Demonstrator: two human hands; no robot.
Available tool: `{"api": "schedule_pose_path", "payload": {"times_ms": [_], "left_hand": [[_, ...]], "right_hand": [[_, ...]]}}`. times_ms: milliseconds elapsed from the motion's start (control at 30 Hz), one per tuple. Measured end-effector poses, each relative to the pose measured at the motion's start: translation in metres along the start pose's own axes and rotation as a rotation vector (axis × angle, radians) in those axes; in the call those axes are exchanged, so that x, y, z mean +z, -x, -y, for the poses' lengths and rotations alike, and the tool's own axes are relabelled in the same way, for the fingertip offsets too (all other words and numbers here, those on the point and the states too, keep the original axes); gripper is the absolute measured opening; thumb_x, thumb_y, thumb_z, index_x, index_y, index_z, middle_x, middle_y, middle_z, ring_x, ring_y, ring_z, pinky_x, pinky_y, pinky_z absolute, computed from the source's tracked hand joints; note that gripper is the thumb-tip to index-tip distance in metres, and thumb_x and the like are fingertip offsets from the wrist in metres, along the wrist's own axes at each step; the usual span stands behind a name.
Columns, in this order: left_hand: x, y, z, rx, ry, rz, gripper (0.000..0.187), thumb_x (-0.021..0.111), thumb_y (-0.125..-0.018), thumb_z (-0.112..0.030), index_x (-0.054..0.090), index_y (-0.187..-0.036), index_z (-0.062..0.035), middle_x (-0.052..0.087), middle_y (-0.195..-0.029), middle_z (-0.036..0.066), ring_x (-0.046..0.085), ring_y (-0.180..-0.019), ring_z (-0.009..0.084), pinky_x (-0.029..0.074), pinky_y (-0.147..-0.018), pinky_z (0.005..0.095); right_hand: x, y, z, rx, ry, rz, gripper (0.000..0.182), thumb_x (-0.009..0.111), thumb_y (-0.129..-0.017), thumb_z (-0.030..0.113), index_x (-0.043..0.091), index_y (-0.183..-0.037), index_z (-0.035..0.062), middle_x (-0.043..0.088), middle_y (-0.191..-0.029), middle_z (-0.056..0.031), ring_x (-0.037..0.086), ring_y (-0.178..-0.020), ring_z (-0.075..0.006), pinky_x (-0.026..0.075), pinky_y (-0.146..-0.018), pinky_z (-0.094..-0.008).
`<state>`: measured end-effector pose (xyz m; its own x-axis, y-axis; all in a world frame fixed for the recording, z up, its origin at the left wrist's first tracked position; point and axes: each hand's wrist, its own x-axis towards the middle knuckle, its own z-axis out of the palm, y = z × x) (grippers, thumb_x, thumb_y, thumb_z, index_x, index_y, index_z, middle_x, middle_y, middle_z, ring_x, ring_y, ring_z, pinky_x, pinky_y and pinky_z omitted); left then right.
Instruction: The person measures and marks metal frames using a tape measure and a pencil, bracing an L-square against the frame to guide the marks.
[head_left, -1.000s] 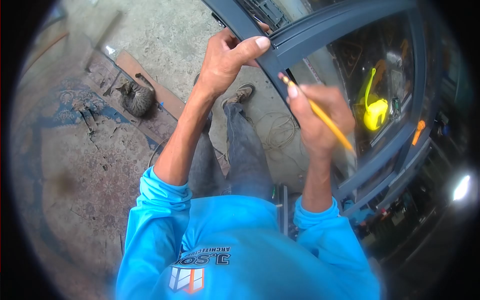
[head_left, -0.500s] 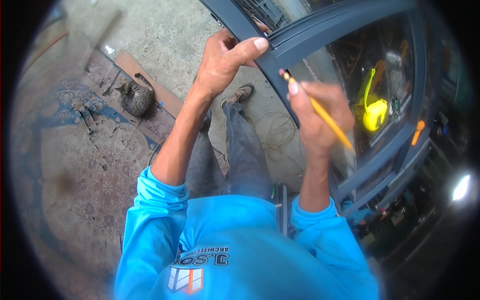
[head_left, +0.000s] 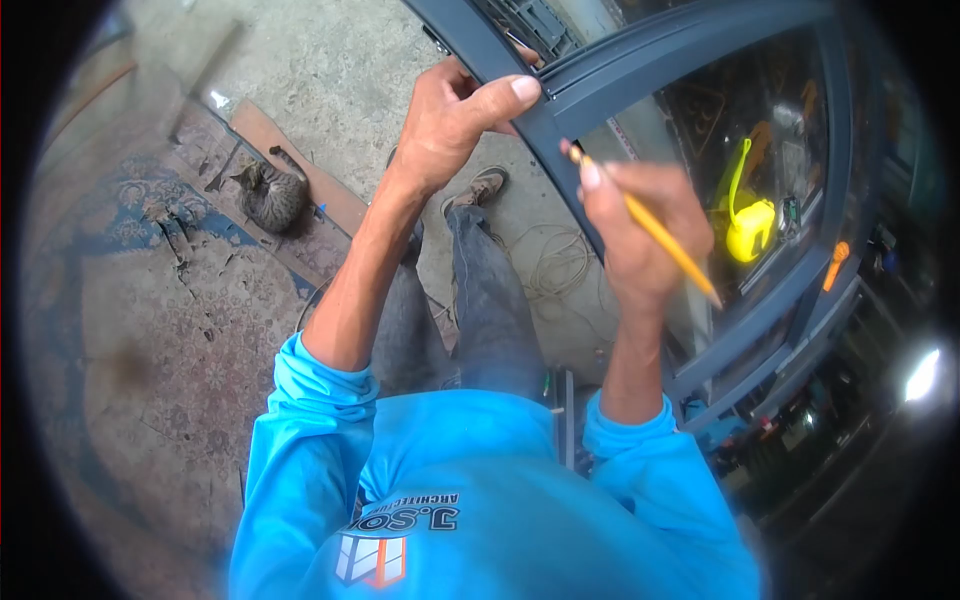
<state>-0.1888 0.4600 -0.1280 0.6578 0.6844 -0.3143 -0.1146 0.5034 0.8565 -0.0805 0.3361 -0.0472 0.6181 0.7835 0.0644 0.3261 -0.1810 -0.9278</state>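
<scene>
Head camera, looking down past a bright blue shirt [head_left: 480, 500]: the left hand [head_left: 450, 120] is clamped on the dark grey window frame [head_left: 640, 55], thumb stretched along the top of the bar and fingers wrapped behind it, close to where two bars meet at a corner. The right hand [head_left: 640, 230] is closed around a yellow pencil [head_left: 650, 230], its end resting against the frame bar just below the left thumb, the shaft slanting down and to the right across the knuckles. The frame stands tilted in front of the person, glass filling its panel. Through the glass a yellow jug [head_left: 750, 225] shows. On the floor to the left a tabby cat [head_left: 272, 192] lies curled on a worn patterned rug [head_left: 150, 300], well apart from the hands.
</scene>
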Motion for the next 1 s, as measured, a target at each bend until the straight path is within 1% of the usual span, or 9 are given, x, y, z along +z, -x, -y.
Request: {"api": "schedule_pose_path", "payload": {"times_ms": [233, 333, 500, 567, 600, 733, 767, 833, 1000], "left_hand": [[0.0, 0.0, 0.004, 0.039, -0.044, -0.042, 0.049, 0.069, -0.077, -0.035, 0.062, -0.108, 0.0032, 0.064, -0.086, 0.012, 0.062, -0.078, 0.0173, 0.051, -0.067, 0.0295], [0.001, -0.002, 0.001, 0.033, -0.002, -0.016, 0.05, 0.068, -0.077, -0.036, 0.062, -0.107, 0.0033, 0.064, -0.087, 0.012, 0.062, -0.079, 0.0176, 0.051, -0.067, 0.0297], [0.0, -0.001, 0.002, 0.022, -0.006, 0.001, 0.052, 0.068, -0.077, -0.037, 0.061, -0.108, 0.0034, 0.064, -0.09, 0.013, 0.063, -0.079, 0.0183, 0.052, -0.067, 0.0297], [0.001, 0.0, 0.0, 0.03, -0.004, -0.008, 0.052, 0.069, -0.076, -0.038, 0.061, -0.108, 0.0031, 0.064, -0.09, 0.013, 0.063, -0.079, 0.0181, 0.051, -0.068, 0.0298], [0.001, 0.0, 0.001, 0.03, -0.022, -0.013, 0.053, 0.069, -0.076, -0.038, 0.061, -0.109, 0.0029, 0.064, -0.089, 0.012, 0.062, -0.079, 0.018, 0.051, -0.068, 0.0297], [-0.001, -0.001, 0.0, 0.01, -0.019, 0.01, 0.053, 0.069, -0.076, -0.038, 0.061, -0.109, 0.0024, 0.064, -0.088, 0.011, 0.062, -0.078, 0.0179, 0.05, -0.068, 0.0295], [0.001, 0.001, 0.002, 0.005, -0.016, 0.01, 0.053, 0.069, -0.076, -0.038, 0.061, -0.109, 0.0024, 0.064, -0.088, 0.011, 0.062, -0.078, 0.0179, 0.05, -0.068, 0.0295], [0.002, 0.0, 0.002, 0.014, 0.005, -0.023, 0.054, 0.069, -0.076, -0.039, 0.061, -0.109, 0.0026, 0.064, -0.088, 0.012, 0.062, -0.078, 0.018, 0.05, -0.067, 0.0293], [0.001, -0.001, 0.004, 0.036, -0.017, -0.006, 0.053, 0.069, -0.076, -0.038, 0.061, -0.11, 0.0025, 0.064, -0.088, 0.012, 0.061, -0.079, 0.0179, 0.05, -0.067, 0.0301]], "right_hand": [[-0.012, 0.007, -0.007, -0.025, 0.002, 0.04, 0.013, 0.072, -0.074, -0.003, 0.061, -0.079, 0.0027, 0.065, -0.069, -0.006, 0.059, -0.058, -0.0074, 0.046, -0.05, -0.0212], [-0.002, 0.0, -0.008, 0.032, -0.045, -0.025, 0.012, 0.071, -0.075, -0.003, 0.062, -0.08, 0.0019, 0.065, -0.073, -0.0067, 0.059, -0.061, -0.0069, 0.046, -0.051, -0.0203], [-0.007, 0.008, -0.005, 0.072, -0.06, -0.05, 0.012, 0.072, -0.075, -0.003, 0.062, -0.081, 0.0021, 0.065, -0.071, -0.0064, 0.06, -0.061, -0.007, 0.046, -0.051, -0.0207], [-0.002, 0.002, -0.004, 0.057, -0.039, -0.026, 0.012, 0.072, -0.074, -0.003, 0.062, -0.081, 0.0013, 0.065, -0.07, -0.0075, 0.061, -0.061, -0.0071, 0.046, -0.051, -0.0208], [-0.009, 0.004, -0.007, -0.016, 0.012, 0.023, 0.013, 0.072, -0.074, -0.003, 0.062, -0.081, 0.0013, 0.066, -0.071, -0.0074, 0.061, -0.061, -0.0072, 0.047, -0.051, -0.0205], [-0.005, 0.007, -0.004, -0.105, 0.074, 0.006, 0.013, 0.072, -0.074, -0.002, 0.063, -0.082, 0.0017, 0.067, -0.071, -0.0079, 0.062, -0.061, -0.0083, 0.048, -0.052, -0.0208], [-0.001, 0.003, 0.003, 0.008, 0.061, 0.002, 0.013, 0.073, -0.074, -0.002, 0.063, -0.082, 0.0009, 0.067, -0.071, -0.0089, 0.063, -0.061, -0.0099, 0.049, -0.053, -0.0212], [-0.003, 0.002, -0.004, -0.134, 0.051, 0.026, 0.014, 0.073, -0.074, -0.002, 0.062, -0.083, 0.0009, 0.067, -0.072, -0.009, 0.064, -0.062, -0.0101, 0.049, -0.053, -0.0216], [-0.004, 0.004, 0.001, -0.125, 0.045, 0.09, 0.015, 0.073, -0.073, -0.003, 0.062, -0.082, 0.0018, 0.066, -0.07, -0.0096, 0.065, -0.061, -0.0115, 0.049, -0.052, -0.0222]]}}
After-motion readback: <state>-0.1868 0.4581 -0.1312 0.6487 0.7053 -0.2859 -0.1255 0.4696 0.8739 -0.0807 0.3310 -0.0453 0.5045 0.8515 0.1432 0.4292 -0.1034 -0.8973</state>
